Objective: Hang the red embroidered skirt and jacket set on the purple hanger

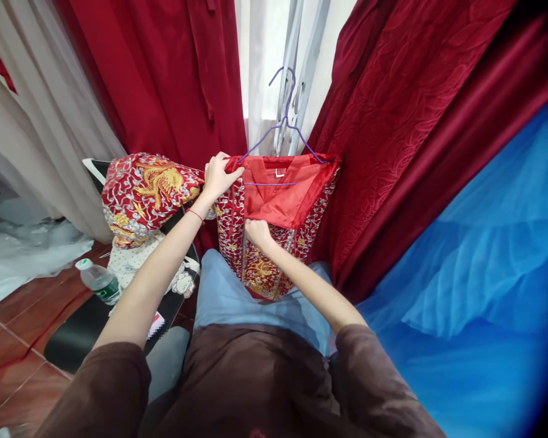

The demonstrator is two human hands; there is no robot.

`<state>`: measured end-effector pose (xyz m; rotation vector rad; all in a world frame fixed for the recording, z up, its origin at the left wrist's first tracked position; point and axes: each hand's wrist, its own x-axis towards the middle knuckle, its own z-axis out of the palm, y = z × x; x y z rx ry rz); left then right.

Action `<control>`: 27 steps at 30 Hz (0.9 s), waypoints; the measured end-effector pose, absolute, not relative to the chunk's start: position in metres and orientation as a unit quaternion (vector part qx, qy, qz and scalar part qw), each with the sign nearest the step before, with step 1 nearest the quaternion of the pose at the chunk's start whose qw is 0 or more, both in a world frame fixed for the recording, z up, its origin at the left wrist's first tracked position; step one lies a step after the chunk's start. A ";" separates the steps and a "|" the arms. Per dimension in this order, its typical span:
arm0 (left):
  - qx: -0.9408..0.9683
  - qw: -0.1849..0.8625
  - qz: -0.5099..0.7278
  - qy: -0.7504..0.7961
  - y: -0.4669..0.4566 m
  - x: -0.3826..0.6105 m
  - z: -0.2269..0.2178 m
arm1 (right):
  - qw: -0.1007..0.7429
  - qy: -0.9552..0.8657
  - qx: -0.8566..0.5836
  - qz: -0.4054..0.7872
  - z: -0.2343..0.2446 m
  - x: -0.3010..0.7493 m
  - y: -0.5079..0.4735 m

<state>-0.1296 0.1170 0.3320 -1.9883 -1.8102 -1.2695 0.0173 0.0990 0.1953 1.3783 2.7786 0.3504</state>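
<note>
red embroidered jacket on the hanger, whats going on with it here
A seated person holds a red jacket embroidered in gold and silver on a thin purple wire hanger. The left hand has its grip shut on the jacket's shoulder at the hanger's end. The right hand pinches the front edge lower down, where the plain red lining shows. One sleeve spreads out to the left. A clear plastic water bottle sits on the red-brown tiled floor beside them.

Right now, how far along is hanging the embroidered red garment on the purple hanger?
Done: the purple hanger sits inside the garment collar. In hand: left hand pinches one shoulder, right hand grips the front edge. Left: front open, sleeve bunched aside.
</note>
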 end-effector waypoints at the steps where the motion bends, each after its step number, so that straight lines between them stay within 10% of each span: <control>1: -0.665 0.084 -0.428 -0.606 0.116 -0.129 0.331 | -0.001 0.892 0.436 0.124 0.204 0.021 0.100; 17: -0.626 0.031 -0.561 -0.541 0.134 -0.180 0.299 | -0.201 0.813 0.445 0.318 0.248 0.117 0.111; 27: -0.627 0.069 -0.573 -0.523 0.123 -0.169 0.296 | 0.035 0.905 0.251 0.341 0.313 0.184 0.151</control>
